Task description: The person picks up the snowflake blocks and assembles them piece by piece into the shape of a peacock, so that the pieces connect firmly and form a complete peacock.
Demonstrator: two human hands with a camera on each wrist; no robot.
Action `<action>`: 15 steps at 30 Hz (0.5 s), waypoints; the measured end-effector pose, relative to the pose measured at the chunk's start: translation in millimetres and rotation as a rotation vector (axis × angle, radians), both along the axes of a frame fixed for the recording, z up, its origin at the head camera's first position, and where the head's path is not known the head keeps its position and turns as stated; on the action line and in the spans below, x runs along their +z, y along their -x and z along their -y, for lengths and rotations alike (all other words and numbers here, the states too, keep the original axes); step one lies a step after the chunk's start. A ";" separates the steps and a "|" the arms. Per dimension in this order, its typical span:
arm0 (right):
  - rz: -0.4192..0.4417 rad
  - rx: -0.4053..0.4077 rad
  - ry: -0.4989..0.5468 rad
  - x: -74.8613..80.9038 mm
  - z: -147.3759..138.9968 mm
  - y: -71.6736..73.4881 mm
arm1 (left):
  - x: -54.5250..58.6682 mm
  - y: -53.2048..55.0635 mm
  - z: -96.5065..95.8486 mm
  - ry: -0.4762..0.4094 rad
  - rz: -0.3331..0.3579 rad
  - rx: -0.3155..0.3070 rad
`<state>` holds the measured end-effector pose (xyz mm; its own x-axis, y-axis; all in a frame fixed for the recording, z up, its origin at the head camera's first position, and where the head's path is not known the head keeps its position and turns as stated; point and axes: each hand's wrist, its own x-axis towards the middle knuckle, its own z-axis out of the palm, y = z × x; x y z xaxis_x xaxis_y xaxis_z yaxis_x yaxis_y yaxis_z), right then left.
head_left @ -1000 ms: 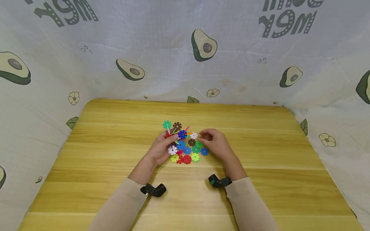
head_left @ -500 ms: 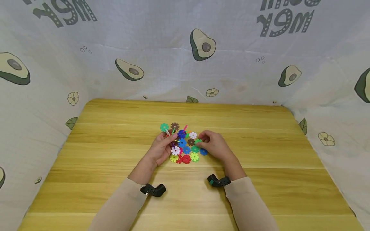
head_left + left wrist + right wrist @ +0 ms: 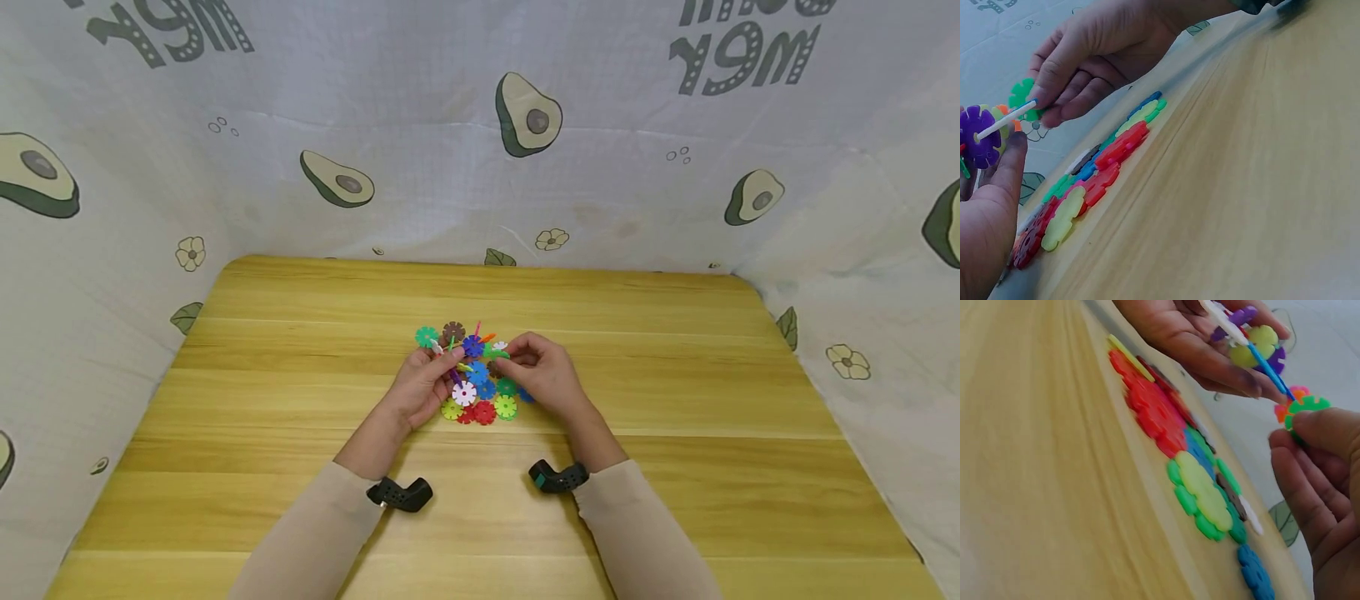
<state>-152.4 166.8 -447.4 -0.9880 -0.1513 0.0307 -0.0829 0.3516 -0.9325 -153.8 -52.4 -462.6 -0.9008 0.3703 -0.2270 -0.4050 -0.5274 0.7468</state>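
My left hand [image 3: 420, 387] holds a cluster of slotted plastic snowflake discs joined edge to edge. A white disc [image 3: 464, 393], a dark blue disc [image 3: 473, 346] and a teal disc [image 3: 427, 337] stick out of it at different angles. In the left wrist view a purple disc [image 3: 982, 140] of the cluster faces the camera. Between thumb and fingertips my right hand [image 3: 547, 375] pinches a green snowflake disc [image 3: 1310, 411], close beside the cluster's orange disc [image 3: 1281, 413]. Whether the green disc touches the cluster I cannot tell.
Loose snowflake discs lie flat on the wooden table under the hands, among them a red disc [image 3: 484, 412], a yellow-green disc [image 3: 1205, 490] and a blue disc [image 3: 1255, 572]. A printed cloth [image 3: 427, 100] hangs behind the table [image 3: 675, 350].
My right hand has taken the green disc from among the loose ones and moved it left, up to the cluster. The cluster has turned slightly in my left hand, its white disc shifting right.
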 end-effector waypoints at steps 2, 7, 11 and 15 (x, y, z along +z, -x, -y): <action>-0.027 0.005 0.044 -3.4 2.0 -0.1 | 0.7 -0.4 -0.2 -0.009 0.000 -0.004; -0.065 0.019 0.110 -5.0 6.0 -0.9 | 2.0 -0.6 -0.5 -0.036 -0.007 -0.009; -0.083 0.018 0.133 -5.4 7.2 -1.2 | 1.5 -0.1 0.0 -0.038 -0.020 -0.027; -0.113 0.014 0.121 -5.3 8.2 -0.9 | 1.6 -0.5 0.4 -0.013 -0.041 -0.039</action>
<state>-151.5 158.6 -452.6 -0.9752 -0.1532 0.1599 -0.1932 0.2356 -0.9524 -153.3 -52.9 -461.0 -0.8943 0.4075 -0.1848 -0.3940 -0.5217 0.7567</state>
